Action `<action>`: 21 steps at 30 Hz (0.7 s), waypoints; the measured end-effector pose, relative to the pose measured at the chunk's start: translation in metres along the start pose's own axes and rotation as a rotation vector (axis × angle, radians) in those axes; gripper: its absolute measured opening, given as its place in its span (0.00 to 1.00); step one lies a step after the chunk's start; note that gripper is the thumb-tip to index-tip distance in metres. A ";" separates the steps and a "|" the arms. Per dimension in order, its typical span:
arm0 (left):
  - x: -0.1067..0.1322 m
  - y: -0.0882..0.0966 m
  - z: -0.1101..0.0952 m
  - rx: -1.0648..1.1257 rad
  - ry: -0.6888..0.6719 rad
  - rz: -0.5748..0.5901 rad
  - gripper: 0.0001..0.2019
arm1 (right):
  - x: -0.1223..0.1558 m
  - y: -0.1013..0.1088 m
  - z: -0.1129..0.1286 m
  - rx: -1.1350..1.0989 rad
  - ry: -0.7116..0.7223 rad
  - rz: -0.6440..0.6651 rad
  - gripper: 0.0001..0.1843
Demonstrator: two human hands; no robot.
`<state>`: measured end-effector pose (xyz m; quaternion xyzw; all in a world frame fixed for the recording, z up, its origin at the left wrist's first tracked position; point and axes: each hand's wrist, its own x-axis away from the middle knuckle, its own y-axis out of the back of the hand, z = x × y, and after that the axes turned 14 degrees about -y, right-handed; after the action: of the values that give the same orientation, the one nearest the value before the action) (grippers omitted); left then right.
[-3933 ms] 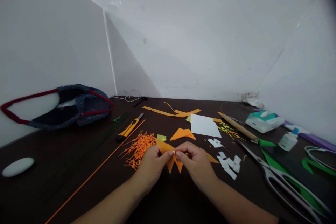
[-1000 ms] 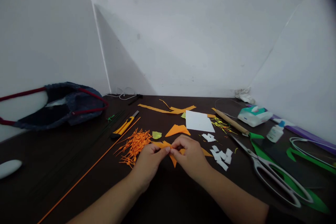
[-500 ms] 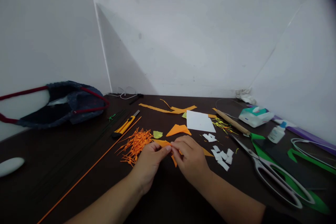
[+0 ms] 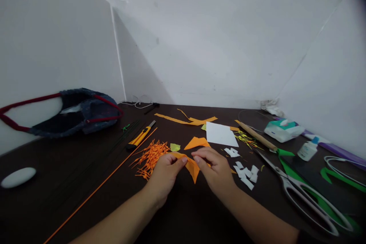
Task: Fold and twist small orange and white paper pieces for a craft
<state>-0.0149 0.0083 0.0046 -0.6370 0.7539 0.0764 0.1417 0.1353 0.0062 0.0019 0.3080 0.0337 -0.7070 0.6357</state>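
Observation:
My left hand pinches an orange piece of paper between thumb and fingers, in the middle of the dark table. One pointed corner of the paper hangs down towards me. Just right of it, my right hand has its thumb and forefinger brought together, a small gap away from my left thumb. Whether something thin is between those fingertips cannot be made out. Left of my left hand lies a pile of thin orange twisted strips. Another orange paper piece and a small yellow-green scrap lie just beyond my hands.
A yellow utility knife and a long orange stick lie left. White paper, white scraps, large scissors, a wooden rod and a glue bottle are to the right. A dark bag stands far left.
My right fingers have moved off the left thumb, leaving a small gap. More of the orange paper shows between my hands. The whole view has shifted slightly.

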 end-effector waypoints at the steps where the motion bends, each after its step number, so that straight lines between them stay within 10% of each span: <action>1: 0.000 -0.001 -0.001 -0.008 -0.022 0.017 0.08 | -0.002 -0.001 0.000 -0.018 -0.033 0.018 0.08; 21: 0.000 -0.002 0.004 -0.126 0.048 -0.047 0.12 | -0.002 -0.009 -0.005 0.265 0.023 0.048 0.07</action>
<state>-0.0128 0.0097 0.0007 -0.6637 0.7357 0.1049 0.0851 0.1287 0.0118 -0.0039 0.3979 -0.0601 -0.6863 0.6059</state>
